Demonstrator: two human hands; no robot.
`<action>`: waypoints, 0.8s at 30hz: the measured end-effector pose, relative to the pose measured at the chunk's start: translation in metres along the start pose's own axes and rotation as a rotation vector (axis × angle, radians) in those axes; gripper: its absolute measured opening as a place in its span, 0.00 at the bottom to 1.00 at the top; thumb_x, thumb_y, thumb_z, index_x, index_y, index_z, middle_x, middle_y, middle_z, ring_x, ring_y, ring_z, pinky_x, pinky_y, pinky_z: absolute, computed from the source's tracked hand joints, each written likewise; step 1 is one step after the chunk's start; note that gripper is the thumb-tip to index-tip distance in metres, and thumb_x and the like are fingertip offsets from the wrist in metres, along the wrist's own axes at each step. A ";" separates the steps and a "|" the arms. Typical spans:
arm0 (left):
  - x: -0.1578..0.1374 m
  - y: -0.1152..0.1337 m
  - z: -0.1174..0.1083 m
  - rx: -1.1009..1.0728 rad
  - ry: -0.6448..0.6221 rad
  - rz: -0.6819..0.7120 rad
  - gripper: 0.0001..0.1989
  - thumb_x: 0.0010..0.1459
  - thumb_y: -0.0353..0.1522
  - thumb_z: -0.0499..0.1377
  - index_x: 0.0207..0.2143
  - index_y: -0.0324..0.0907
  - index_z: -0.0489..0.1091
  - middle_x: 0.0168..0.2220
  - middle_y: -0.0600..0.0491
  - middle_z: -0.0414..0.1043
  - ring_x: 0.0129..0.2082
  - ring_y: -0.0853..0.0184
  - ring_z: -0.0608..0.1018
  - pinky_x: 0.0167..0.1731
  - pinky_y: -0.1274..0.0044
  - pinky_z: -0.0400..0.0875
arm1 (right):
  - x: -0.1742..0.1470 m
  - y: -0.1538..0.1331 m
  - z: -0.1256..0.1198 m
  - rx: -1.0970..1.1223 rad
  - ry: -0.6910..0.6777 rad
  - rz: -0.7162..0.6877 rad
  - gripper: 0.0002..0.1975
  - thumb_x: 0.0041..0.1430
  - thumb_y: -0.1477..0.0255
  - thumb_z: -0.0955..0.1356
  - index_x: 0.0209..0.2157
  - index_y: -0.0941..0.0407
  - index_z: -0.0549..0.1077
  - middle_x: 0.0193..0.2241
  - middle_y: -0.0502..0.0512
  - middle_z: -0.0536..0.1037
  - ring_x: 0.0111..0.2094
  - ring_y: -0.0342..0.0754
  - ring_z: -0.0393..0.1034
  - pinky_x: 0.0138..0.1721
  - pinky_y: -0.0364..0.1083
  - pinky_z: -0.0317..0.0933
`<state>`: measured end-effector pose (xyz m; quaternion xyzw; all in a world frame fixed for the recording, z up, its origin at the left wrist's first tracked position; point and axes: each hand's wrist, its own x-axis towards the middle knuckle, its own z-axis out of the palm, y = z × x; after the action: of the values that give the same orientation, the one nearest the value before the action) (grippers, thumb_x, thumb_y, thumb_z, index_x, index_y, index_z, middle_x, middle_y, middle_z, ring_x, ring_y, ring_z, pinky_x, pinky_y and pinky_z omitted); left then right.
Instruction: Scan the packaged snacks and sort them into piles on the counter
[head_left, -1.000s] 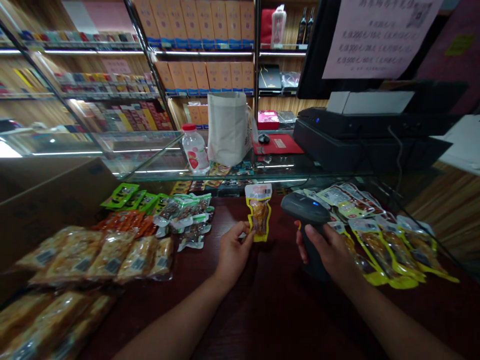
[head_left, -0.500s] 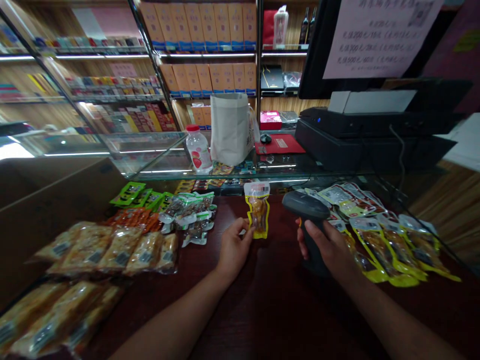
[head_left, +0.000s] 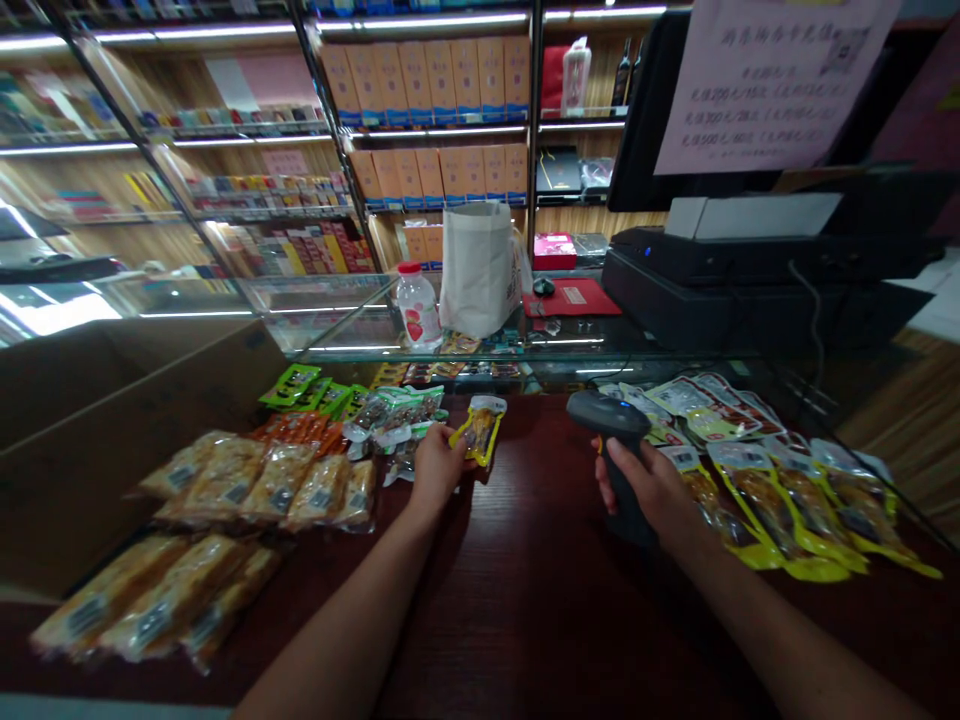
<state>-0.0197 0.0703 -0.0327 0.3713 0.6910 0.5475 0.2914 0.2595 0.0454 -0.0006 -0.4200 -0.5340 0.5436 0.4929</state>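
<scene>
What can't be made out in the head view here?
- Snack packet in the left hand: label print too small and blurred.
- Scanner: handle covered by the right hand.
- Paper notice: text blurred, top cut off by the frame edge.
- Cardboard box: contents hidden by its wall.

The scanner (head_left: 609,418) handle is hidden by the right hand (head_left: 651,490). The snack packs (head_left: 142,610) at the desk's (head_left: 525,600) left edge are blurred. The notice (head_left: 772,80) is cut off by the top edge, its print unreadable.
</scene>
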 end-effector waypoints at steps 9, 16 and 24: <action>-0.006 0.003 0.007 -0.342 0.041 -0.167 0.11 0.58 0.22 0.62 0.30 0.39 0.61 0.28 0.55 0.70 0.25 0.73 0.78 0.25 0.78 0.80 | 0.001 0.001 0.001 0.041 -0.007 -0.028 0.24 0.57 0.49 0.71 0.37 0.57 0.72 0.22 0.45 0.75 0.15 0.40 0.67 0.15 0.39 0.63; -0.022 0.018 0.001 -0.453 -0.084 -0.193 0.09 0.56 0.22 0.64 0.35 0.39 0.67 0.33 0.51 0.77 0.30 0.71 0.80 0.35 0.77 0.79 | 0.006 0.005 -0.002 0.083 -0.003 -0.037 0.25 0.55 0.48 0.72 0.37 0.57 0.73 0.21 0.45 0.76 0.14 0.40 0.67 0.13 0.39 0.62; -0.062 0.016 -0.011 -0.371 -0.073 -0.051 0.14 0.56 0.28 0.63 0.44 0.45 0.68 0.51 0.47 0.76 0.55 0.62 0.77 0.56 0.70 0.71 | 0.004 -0.012 -0.004 0.192 0.010 -0.070 0.22 0.55 0.51 0.74 0.36 0.56 0.74 0.22 0.45 0.76 0.14 0.39 0.66 0.14 0.38 0.62</action>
<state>0.0083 0.0149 -0.0145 0.3132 0.5765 0.6441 0.3934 0.2636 0.0498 0.0113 -0.3546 -0.4915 0.5727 0.5521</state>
